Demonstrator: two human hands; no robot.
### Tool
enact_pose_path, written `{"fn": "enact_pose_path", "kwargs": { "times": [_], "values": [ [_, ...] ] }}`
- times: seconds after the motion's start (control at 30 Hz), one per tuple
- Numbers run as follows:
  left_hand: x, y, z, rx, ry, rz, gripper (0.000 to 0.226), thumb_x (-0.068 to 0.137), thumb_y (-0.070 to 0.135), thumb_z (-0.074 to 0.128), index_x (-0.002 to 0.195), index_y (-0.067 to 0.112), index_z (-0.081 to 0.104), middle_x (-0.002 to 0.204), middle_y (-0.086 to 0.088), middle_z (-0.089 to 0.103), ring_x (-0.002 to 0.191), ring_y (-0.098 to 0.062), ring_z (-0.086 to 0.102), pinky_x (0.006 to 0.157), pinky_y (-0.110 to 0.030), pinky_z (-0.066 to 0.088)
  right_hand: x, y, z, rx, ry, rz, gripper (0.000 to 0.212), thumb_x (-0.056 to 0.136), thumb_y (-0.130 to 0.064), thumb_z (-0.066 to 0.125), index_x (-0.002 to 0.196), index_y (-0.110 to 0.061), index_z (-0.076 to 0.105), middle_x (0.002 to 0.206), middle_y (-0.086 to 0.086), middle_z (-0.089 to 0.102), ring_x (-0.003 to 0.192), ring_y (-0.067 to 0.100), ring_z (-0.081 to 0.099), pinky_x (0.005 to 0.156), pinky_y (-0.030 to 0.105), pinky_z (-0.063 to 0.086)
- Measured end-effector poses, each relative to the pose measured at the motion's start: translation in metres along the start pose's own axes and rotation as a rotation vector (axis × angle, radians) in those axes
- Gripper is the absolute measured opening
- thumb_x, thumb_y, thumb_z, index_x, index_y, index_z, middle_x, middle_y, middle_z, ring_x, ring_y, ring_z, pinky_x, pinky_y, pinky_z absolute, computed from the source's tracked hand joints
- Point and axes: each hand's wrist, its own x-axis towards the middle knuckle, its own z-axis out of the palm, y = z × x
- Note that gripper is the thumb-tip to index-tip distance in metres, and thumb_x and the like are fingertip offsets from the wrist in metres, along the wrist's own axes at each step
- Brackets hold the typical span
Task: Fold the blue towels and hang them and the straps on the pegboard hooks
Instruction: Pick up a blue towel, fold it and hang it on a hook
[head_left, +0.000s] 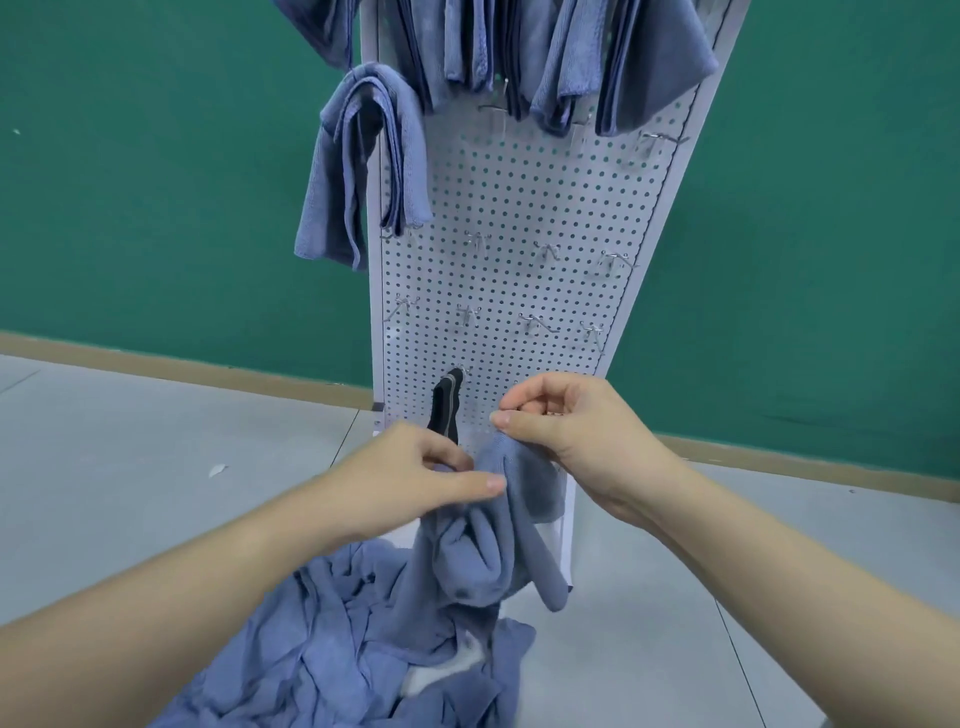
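Fingers of left hand (410, 467) & right hand (566, 421) both pinching bunched, creased blue towel (483, 551) w/ drooping folds.

no readable text, no labels, no numbers anywhere

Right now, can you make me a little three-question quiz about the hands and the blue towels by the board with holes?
1. True or false: both hands, the left hand and the right hand, pinch the same soft blue cloth towel.
2. What hangs on a low hook of the white metal pegboard, just above the left hand?
A. a dark strap
B. a red cup
C. a yellow sponge
3. Fill in: more crumpled blue towels lie in a heap on the ____.

Key:
1. True.
2. A, the dark strap.
3. Floor, the pale grey floor.
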Motion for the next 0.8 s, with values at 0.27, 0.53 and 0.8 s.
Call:
{"fn": "enact_pose_path", "kwargs": {
  "times": [0.27,0.53,0.8],
  "values": [
    [0.007,0.003,0.015,-0.090,0.174,0.281,0.044,0.083,0.042,0.066,0.089,-0.001,0.070,0.078,-0.026,0.059,0.071,-0.016,0.045,0.067,-0.041,0.041,-0.007,-0.016,-0.006,-0.059,0.028,-0.005,0.013,0.095,-0.017,0.073,0.084,-0.011,0.069,0.064,0.001,0.063,0.062,0.014,0.057,0.063,0.023,0.053],
    [-0.025,0.030,0.001,-0.109,0.234,0.502,0.020,0.089,0.023,0.065,0.098,0.033,0.080,0.095,-0.005,0.078,0.097,-0.032,0.071,0.086,-0.052,0.055,-0.006,0.013,-0.013,-0.111,-0.264,0.563,0.088,0.096,-0.078,0.041,0.119,0.002,0.069,0.105,0.019,0.073,0.086,0.029,0.063,0.079,0.038,0.057],
    [-0.036,0.037,-0.004,-0.069,0.165,0.492,0.013,0.085,0.032,0.071,0.093,0.035,0.081,0.092,0.000,0.080,0.090,-0.026,0.074,0.083,-0.047,0.056,-0.006,0.010,-0.002,0.364,-0.191,0.474,0.026,0.099,-0.026,0.065,0.117,-0.007,0.068,0.115,0.012,0.063,0.108,0.027,0.057,0.118,0.045,0.041]
  ]
}}
